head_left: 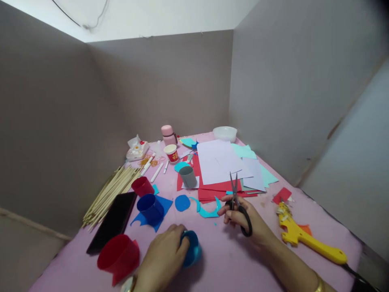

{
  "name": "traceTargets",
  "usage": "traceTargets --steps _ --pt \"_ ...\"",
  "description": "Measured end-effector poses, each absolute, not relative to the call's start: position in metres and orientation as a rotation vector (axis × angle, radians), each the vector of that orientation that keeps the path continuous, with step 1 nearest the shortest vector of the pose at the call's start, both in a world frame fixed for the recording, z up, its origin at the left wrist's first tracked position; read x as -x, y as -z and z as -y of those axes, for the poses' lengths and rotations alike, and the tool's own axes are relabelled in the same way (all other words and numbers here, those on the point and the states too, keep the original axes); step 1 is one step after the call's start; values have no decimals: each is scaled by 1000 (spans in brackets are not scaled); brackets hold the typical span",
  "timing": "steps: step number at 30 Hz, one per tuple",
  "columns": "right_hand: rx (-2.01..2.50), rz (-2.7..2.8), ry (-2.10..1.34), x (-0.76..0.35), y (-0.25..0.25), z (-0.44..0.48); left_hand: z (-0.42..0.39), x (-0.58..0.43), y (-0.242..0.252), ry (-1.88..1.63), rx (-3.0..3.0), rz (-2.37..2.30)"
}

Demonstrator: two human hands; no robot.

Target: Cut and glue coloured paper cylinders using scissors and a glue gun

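My left hand (169,253) grips the rim of a light-blue paper cylinder (194,253) at the front of the table, thumb inside it. In my right hand (243,213) is a pair of scissors (234,190) with black handles, blades pointing up and slightly apart. Curved turquoise paper offcuts (209,213) lie between the hands, beside a blue paper disc (182,202). To the left, a dark-blue paper cylinder (150,207) stands on blue paper. Two red paper cylinders, a larger one (118,253) and a smaller one (142,186), stand near it; a grey cylinder (187,177) is farther back.
A yellow glue gun (316,243) with a cord lies at the right. Stacked paper sheets (219,162) cover the back right. Wooden sticks (112,194) and a black tablet-like slab (114,221) lie left. Behind are a paper cup (172,154), a pink flask (168,136) and a bowl (225,134).
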State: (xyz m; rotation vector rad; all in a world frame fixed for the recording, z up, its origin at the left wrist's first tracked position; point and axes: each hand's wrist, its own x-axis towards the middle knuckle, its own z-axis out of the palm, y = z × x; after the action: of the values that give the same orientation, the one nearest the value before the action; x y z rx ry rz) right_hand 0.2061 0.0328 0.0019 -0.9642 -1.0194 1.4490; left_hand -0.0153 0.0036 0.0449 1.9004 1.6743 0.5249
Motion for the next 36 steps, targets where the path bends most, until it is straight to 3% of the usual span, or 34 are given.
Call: traceTargets --steps 9,13,17,27,32,36 --pt "980 1015 -1433 -208 -6 -32 5 16 -69 -346 -2136 -1644" --pt "972 1029 -1446 -208 -6 -31 13 -3 -51 -41 -2354 -1523" --pt "973 1051 -1455 -208 -3 -31 13 -12 -27 8 -2410 -1557" --pt "986 1106 -1467 -208 10 -35 27 23 -38 -481 -2245 -1562" --pt "1039 1123 -1449 -207 10 -33 43 22 5 -953 -1829 -1539" --pt "1052 1166 -1483 -205 13 -33 45 9 32 -1085 -1765 -1639"
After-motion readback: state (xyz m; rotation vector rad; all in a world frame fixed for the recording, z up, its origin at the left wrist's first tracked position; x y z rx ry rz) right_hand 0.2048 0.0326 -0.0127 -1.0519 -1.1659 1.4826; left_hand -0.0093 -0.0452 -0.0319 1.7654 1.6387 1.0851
